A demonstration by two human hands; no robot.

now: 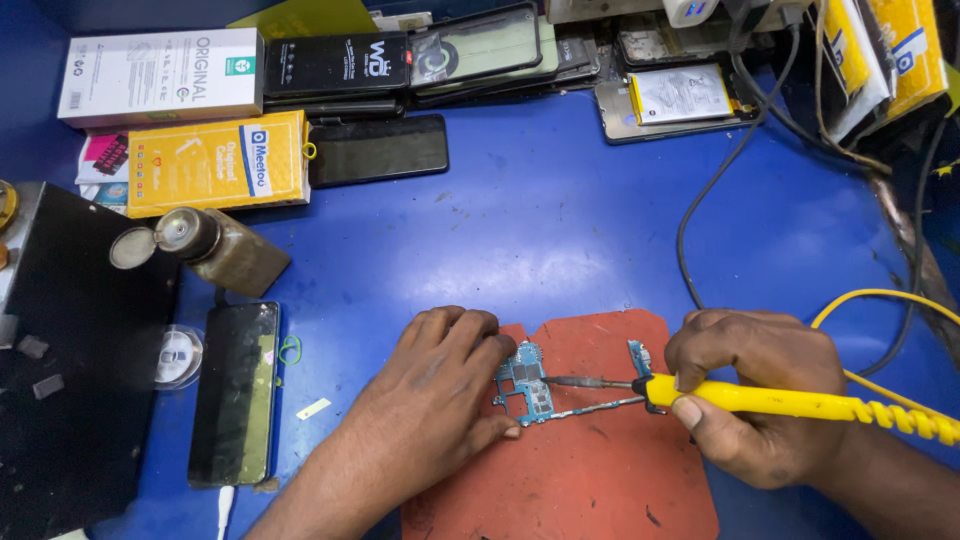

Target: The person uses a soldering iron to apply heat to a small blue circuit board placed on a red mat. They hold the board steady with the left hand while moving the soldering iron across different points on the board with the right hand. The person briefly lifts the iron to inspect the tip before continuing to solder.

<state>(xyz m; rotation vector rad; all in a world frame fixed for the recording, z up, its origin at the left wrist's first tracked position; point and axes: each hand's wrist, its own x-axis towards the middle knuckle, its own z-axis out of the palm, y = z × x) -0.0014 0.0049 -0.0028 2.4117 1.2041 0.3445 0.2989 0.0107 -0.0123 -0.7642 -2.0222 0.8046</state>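
My left hand rests on a red work mat and pins down a small blue-green phone circuit board with its fingertips. My right hand grips a yellow soldering iron whose metal tip touches the board's right edge. A thin metal piece, perhaps a second prong or solder wire, runs from the iron toward the board. A second small blue board piece lies just beside my right thumb.
A black phone lies face up at the left on the blue table. A tilted brown bottle, a yellow box, a white box, several phones and screens, cables and a black slab surround the mat.
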